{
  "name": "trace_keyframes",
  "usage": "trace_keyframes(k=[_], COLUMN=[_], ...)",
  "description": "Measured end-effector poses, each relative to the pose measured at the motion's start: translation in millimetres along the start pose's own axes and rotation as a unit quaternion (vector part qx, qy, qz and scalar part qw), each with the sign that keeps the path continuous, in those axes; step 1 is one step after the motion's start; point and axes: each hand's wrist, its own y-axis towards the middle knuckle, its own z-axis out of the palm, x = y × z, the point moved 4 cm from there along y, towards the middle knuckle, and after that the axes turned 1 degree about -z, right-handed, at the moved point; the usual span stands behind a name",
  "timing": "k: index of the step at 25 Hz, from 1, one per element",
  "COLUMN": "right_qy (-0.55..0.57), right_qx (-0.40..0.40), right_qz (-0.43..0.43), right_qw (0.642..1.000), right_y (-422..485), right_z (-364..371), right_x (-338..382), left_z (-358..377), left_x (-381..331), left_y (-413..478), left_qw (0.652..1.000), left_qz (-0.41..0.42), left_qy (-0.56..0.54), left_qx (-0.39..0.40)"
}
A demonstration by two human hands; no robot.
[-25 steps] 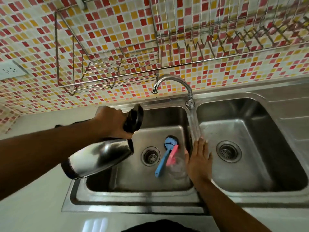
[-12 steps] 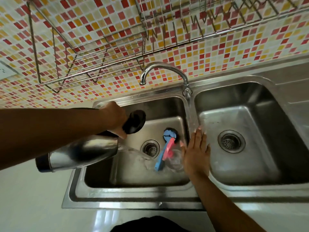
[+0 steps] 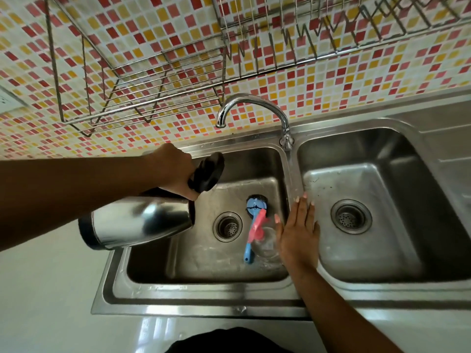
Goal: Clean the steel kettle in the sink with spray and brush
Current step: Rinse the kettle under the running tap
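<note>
My left hand (image 3: pixel 173 171) grips the black handle of the steel kettle (image 3: pixel 140 221), held tipped on its side over the left basin (image 3: pixel 198 266), mouth toward the drain and black lid hanging open. In that basin lie a blue dish brush (image 3: pixel 256 207) and a clear spray bottle (image 3: pixel 265 244) with a pink trigger head, side by side. My right hand (image 3: pixel 299 229) rests flat, fingers spread, on the divider between the basins, next to the bottle and holding nothing.
A chrome tap (image 3: pixel 251 103) arches over the left basin with no water running. The right basin (image 3: pixel 369 250) holds only its drain strainer. Wire dish racks (image 3: pixel 142 80) hang on the mosaic tile wall above. White countertop (image 3: pixel 46 289) lies left of the sink.
The kettle tipped lower and poured water into the left basin half a second ago; no stream shows now. My right hand has stayed on the divider. The camera moved closer.
</note>
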Motion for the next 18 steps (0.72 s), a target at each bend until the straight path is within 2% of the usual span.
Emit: trace_keyframes(k=[6, 8, 10, 11, 12, 14, 16, 18], right_qy=[0.007, 0.032, 0.107, 0.152, 0.199, 0.281, 0.326, 0.379], right_qx=[0.017, 0.034, 0.057, 0.062, 0.058, 0.075, 0.163, 0.25], right_qz=[-0.012, 0.006, 0.033, 0.025, 0.001, -0.055, -0.047, 0.014], right_qw=[1.0, 0.999, 0.992, 0.986, 0.978, 0.955, 0.93, 0.891], right_y=[-1, 3, 9, 13, 16, 16, 9, -2], right_z=[-4, -7, -15, -20, -29, -47, -41, -19], right_x=[1, 2, 11, 23, 42, 89, 136, 170], left_z=[32, 60, 92, 104, 115, 136, 160, 188], left_x=[36, 44, 45, 40, 35, 28, 24, 18], left_y=[-13, -20, -31, -36, -40, -49, -55, -58], left_qw=[0.991, 0.97, 0.935, 0.91, 0.87, 0.762, 0.663, 0.589], left_qz=[-0.047, -0.084, -0.11, -0.122, -0.136, -0.142, -0.126, -0.123], left_qy=[-0.119, -0.218, -0.332, -0.393, -0.469, -0.61, -0.7, -0.763], left_qx=[-0.045, -0.064, -0.064, -0.056, -0.071, -0.163, -0.234, -0.238])
